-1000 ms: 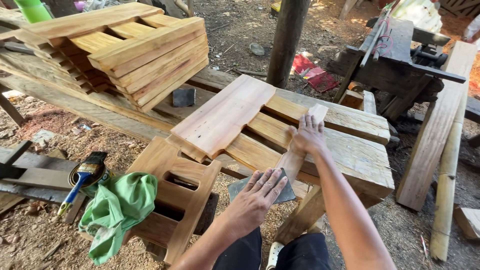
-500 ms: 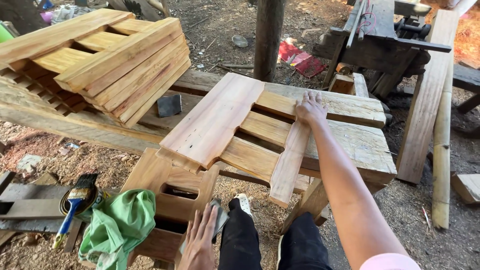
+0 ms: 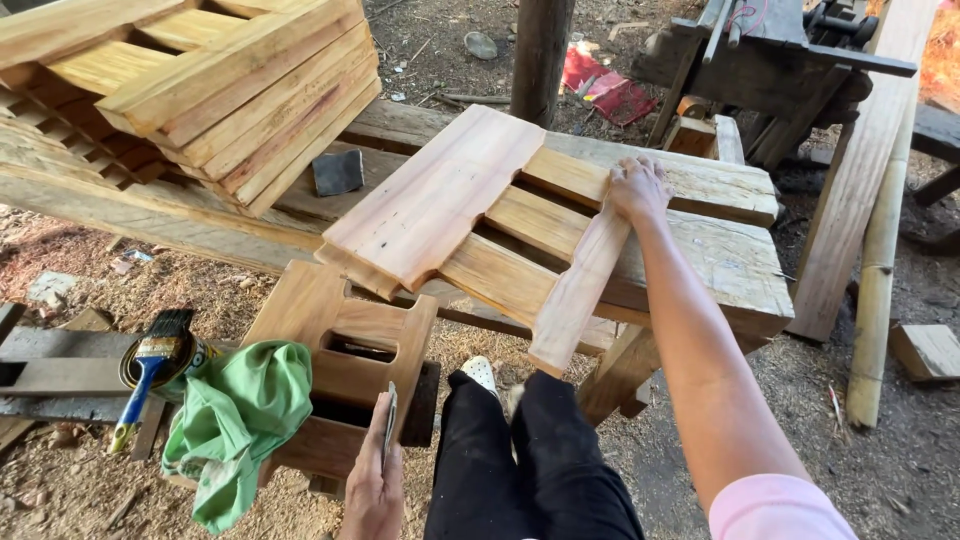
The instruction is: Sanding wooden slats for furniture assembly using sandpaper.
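My right hand presses flat on the far end of a narrow wooden slat, which lies across a slatted wooden panel on a rough plank bench. My left hand is low by my knee, gripping a thin grey sheet of sandpaper on edge. It hovers beside a small wooden stool with a slot in its top.
A green cloth hangs off the stool. A blue-handled paintbrush rests on a tin at the left. Stacked wooden panels fill the upper left. A post, a dark machine and leaning planks stand behind and right.
My left hand has drawn the sandpaper off the bench down to my knee. My right hand stays on the slat's far end, and the view has shifted.
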